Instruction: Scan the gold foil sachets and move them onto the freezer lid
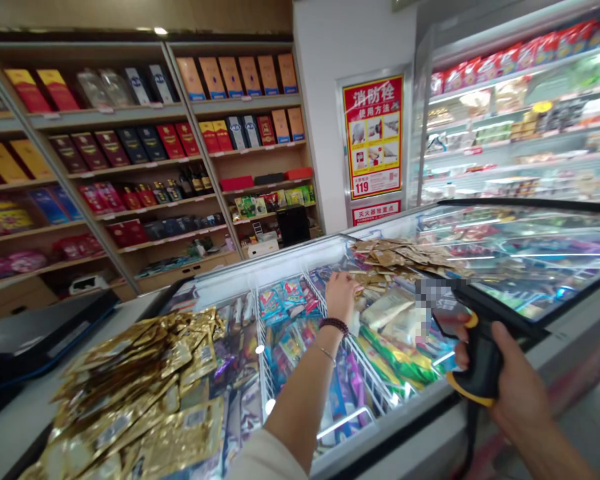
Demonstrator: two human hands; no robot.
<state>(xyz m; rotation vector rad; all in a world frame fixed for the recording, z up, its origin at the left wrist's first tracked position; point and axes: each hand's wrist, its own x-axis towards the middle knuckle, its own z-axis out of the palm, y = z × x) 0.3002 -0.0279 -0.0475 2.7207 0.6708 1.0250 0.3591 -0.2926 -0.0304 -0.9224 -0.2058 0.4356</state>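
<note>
My left hand [343, 293] reaches over the glass-topped freezer, beside the near left edge of a pile of flat gold packets [405, 255]. Its fingers are curled; what they hold, if anything, is hidden. In my right hand [513, 377] is a black and yellow barcode scanner [483, 360], gripped by its handle, its head tilted toward the left. A blurred patch covers the area just ahead of it. A larger heap of shiny gold packets [145, 387] with white labels lies at the left on the freezer top.
Wrapped ice creams [285, 297] and a white wire divider [265, 353] show inside the freezer [280, 257]. A black device [45, 340] rests on the left counter. Shelves of boxed goods [140, 143] stand behind, with a red sign [373, 137] and a lit display fridge [525, 120] farther right.
</note>
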